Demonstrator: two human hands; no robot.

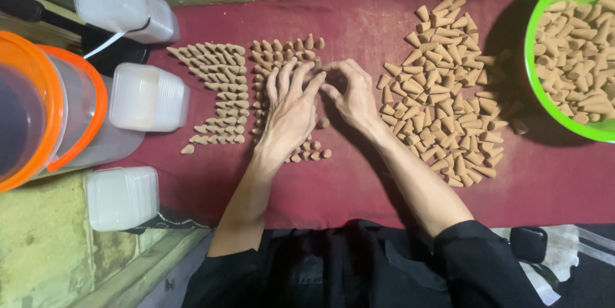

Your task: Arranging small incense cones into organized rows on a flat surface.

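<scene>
Dark sleeves (359,263) sit nearest the camera, w/ both forearms reaching far across the red cloth (359,186). We see the left hand (289,112) lying flat, fingers spread over a block of small tan cones (282,51), seemingly to keep those rows from rolling. Right hand (352,93) is curled, thumb and forefinger pinched together at the fingertips just beside the left hand's fingertips; it looks closed on a cone, but we can't tell for sure since the fingers hide it. So the hands meet at the tips, wrists apart. Cones under and around the left hand stand in tidy rows, a few strays near its wrist. Left of that, a second sorted group (221,90) lies in neat lines, points all aimed one way, w/ one stray cone at its near-left corner; that order suggests counted batches. Right of the hands, a loose heap of cones (442,90) sprawls unsorted, close enough for the right hand to draw from. Far right, a green bowl (544,90) holds more cones, part out of frame. On the left side, stacks of clear plastic lidded boxes (150,98) sit just off the cloth's edge, another stack (122,198) nearer, and one more (122,0) at the far left. An orange-rimmed clear bucket (38,109) stands at the left edge.
</scene>
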